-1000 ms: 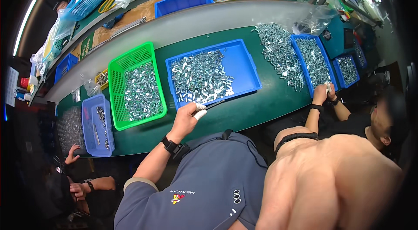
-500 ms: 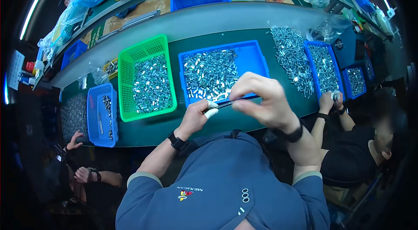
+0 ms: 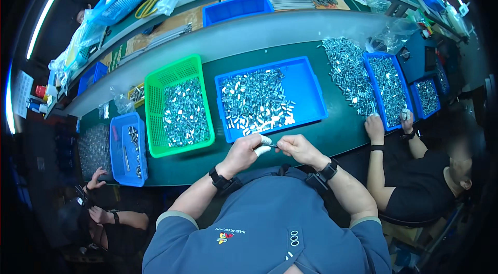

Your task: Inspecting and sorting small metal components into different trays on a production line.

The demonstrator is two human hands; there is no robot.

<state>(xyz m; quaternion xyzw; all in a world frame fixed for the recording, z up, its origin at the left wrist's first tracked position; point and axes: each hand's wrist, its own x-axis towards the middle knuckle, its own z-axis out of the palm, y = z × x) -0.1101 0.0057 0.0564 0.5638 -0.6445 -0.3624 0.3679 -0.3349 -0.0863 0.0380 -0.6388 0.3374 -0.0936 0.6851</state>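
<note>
My left hand (image 3: 240, 156) is closed in a pinch, with white finger covers on its fingertips. My right hand (image 3: 302, 150) meets it from the other side, fingers also pinched. Between them runs a thin dark rod (image 3: 274, 145), its ends hidden in the fingers; its exact kind is too small to make out. Both hands are just in front of the near edge of a blue tray (image 3: 306, 99), partly filled with small shiny metal pieces (image 3: 251, 99).
A green basket (image 3: 153, 113) of similar pieces and a light-blue bin (image 3: 118, 156) are to the left. Loose pieces (image 3: 348, 74) lie on the bench at right, beside another blue tray (image 3: 369, 66). Co-workers' hands (image 3: 374, 128) (image 3: 96, 178) are at both sides. A shelf (image 3: 223, 20) spans the back.
My right hand has come down from above the tray to my left hand, and both are lower in the picture. The co-worker's hands at right have moved apart.
</note>
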